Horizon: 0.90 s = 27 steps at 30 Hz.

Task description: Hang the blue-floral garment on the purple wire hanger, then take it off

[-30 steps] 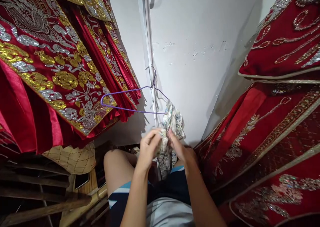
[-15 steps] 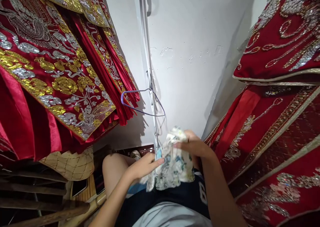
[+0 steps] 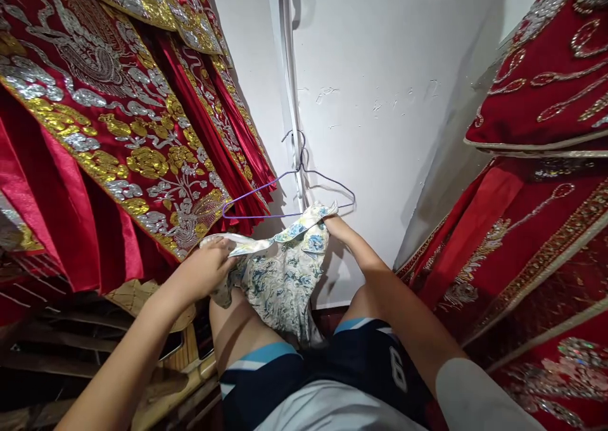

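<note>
A white floral garment (image 3: 280,279) with blue and yellow flowers is spread between my hands, hanging down over my lap. At its left end my left hand (image 3: 211,266) has its fingers closed on the upper edge. The other end of that edge is held by my right hand (image 3: 335,226), whose fingers are partly hidden behind the cloth. Just beyond the garment hangs a purple wire hanger (image 3: 256,216) with nothing on it. Its hook is at the narrow white rail (image 3: 286,44). Part of the garment's edge overlaps the hanger's lower bar.
Red robes with gold and silver embroidery (image 3: 147,163) hang on the left, and more beaded red robes (image 3: 536,228) hang on the right. Ahead is a white wall (image 3: 365,57). A wooden chair-like frame (image 3: 190,380) stands low on the left.
The garment was bunched up near my lap; now it is spread out and raised toward the hanger. My hands have moved apart and forward. The hanger has turned to face me more broadly.
</note>
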Each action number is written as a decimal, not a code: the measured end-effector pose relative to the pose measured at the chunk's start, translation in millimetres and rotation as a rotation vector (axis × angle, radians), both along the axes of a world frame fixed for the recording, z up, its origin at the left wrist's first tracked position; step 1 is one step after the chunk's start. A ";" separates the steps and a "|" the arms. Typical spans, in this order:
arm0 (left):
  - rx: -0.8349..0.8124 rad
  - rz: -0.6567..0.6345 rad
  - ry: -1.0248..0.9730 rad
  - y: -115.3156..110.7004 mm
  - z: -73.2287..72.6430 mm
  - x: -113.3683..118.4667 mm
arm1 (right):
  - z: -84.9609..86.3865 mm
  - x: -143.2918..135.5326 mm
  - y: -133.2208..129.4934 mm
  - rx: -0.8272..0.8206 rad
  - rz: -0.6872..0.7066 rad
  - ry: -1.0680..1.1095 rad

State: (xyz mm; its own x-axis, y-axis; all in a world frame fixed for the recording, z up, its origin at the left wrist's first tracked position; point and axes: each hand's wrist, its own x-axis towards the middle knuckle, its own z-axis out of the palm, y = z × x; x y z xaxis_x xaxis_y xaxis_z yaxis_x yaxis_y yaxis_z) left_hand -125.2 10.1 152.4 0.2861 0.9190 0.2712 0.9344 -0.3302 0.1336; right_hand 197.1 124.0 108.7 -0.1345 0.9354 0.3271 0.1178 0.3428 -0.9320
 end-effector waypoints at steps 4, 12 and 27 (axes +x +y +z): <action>0.067 -0.005 -0.154 7.6 20.9 11.8 | 0.7 19.6 -6.7 0.058 -0.144 0.001; 0.201 -0.126 -0.360 43.3 54.5 61.8 | 6.6 34.6 -31.0 0.153 -0.128 -0.115; 0.485 -0.152 -0.381 86.4 56.4 59.9 | 46.9 121.7 -26.5 -0.018 -0.241 -0.134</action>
State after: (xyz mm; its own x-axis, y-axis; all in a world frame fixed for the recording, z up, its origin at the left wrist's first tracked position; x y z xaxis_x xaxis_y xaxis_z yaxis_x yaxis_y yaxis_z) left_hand -65.3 96.5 208.8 0.2045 0.6226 0.7553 0.7887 -0.5619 0.2496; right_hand 318.8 97.6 155.6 0.0513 0.9511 0.3047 0.3162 0.2739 -0.9083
